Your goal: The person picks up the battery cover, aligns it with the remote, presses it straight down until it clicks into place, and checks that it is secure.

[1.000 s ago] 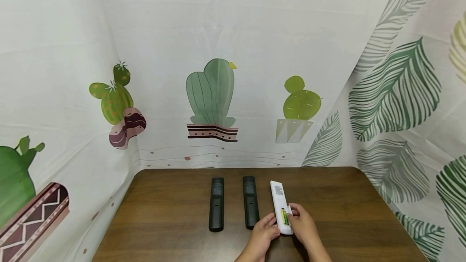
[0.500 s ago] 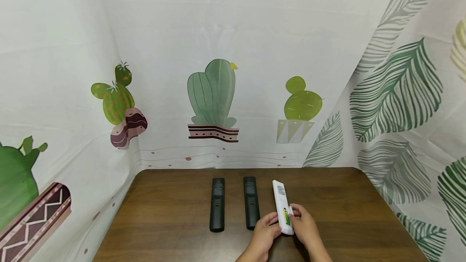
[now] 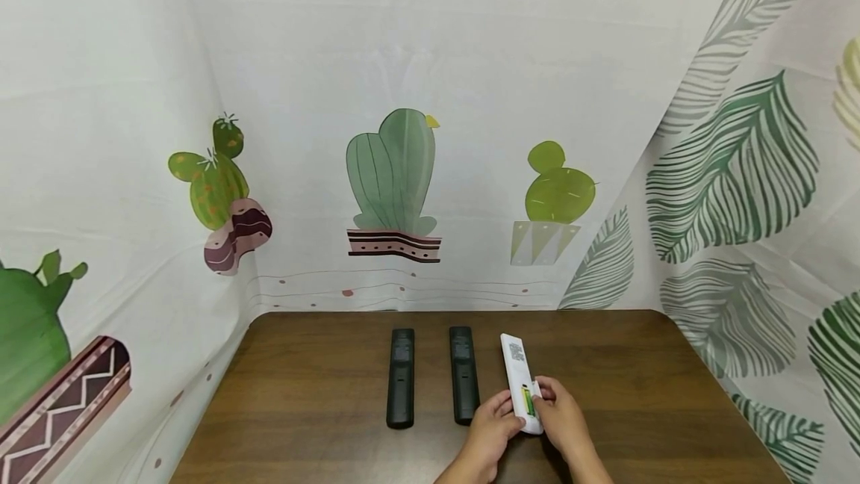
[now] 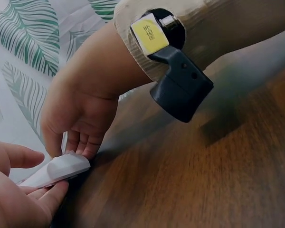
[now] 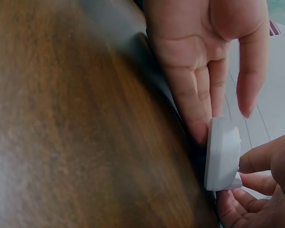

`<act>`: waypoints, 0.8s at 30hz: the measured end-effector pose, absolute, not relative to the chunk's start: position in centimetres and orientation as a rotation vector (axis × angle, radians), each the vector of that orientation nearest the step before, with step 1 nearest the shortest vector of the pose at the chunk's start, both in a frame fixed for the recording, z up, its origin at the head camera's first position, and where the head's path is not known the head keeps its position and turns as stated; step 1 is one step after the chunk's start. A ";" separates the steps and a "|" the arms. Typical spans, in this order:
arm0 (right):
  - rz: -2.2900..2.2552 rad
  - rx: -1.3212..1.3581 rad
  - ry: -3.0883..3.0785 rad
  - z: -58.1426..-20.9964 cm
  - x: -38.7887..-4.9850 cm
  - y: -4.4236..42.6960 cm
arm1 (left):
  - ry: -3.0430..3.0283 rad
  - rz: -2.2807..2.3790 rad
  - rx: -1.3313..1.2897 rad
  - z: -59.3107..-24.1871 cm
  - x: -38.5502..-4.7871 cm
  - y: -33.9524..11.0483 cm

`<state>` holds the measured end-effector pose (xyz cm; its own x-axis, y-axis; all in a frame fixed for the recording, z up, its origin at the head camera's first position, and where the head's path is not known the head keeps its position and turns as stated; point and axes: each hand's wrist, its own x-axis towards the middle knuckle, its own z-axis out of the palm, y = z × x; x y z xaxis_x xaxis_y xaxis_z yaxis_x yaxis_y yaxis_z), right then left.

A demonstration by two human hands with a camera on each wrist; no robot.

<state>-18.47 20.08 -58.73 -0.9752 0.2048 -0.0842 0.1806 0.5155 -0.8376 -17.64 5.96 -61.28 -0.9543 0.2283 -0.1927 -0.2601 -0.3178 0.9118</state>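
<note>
A white remote control [image 3: 516,364] lies back side up, its battery compartment open and a green-and-yellow battery [image 3: 528,400] showing inside. My left hand [image 3: 489,428] is at its lower left edge. In the right wrist view the straight left fingers [image 5: 197,107] touch its side, and the thumb hangs apart from it. My right hand [image 3: 564,418] is at the right edge, thumb by the compartment, and pinches a small white piece [image 3: 536,388], apparently the battery cover. That piece [image 5: 236,182] is mostly hidden by the right fingers.
Two black remote controls [image 3: 400,379] lie lengthwise to the left; the nearer black remote [image 3: 463,376] is close to my left hand. The brown wooden table [image 3: 302,394] ends at a white cloth backdrop [image 3: 470,170] printed with cacti and leaves.
The white remote's far end swings slightly right, then back left. My left thumb has shifted a little right, over the remote's near end. The right hand stays almost in place.
</note>
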 end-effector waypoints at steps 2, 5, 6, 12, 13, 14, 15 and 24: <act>1.501 -0.344 -2.710 -58.7 -18.5 20.1 | 1.630 2.330 -0.046 -61.4 -17.7 6.0; 1.517 -0.337 -2.703 -58.7 -18.5 20.1 | 1.644 2.332 -0.062 -61.6 -17.8 6.1; 1.519 -0.335 -2.702 -58.7 -18.5 20.1 | 1.651 2.332 -0.062 -61.6 -17.8 6.1; 1.532 -0.331 -2.700 -58.7 -18.5 20.1 | 1.688 2.333 -0.088 -61.6 -17.8 6.3; 1.534 -0.330 -2.699 -58.6 -18.5 20.1 | 1.694 2.332 -0.093 -61.6 -17.8 6.4; 1.536 -0.330 -2.696 -58.6 -18.5 20.1 | 1.700 2.333 -0.096 -61.6 -17.8 6.4; 1.538 -0.328 -2.693 -58.6 -18.5 20.1 | 1.701 2.335 -0.099 -61.6 -17.8 6.4; 1.511 -0.334 -2.694 -58.6 -18.4 20.0 | 1.680 2.362 -0.099 -61.7 -17.8 6.3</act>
<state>-18.41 20.01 -58.56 -0.9763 0.2031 -0.0743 0.1693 0.5040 -0.8469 -17.84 6.33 -61.73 -0.9688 0.1556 -0.1931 -0.2335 -0.3100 0.9216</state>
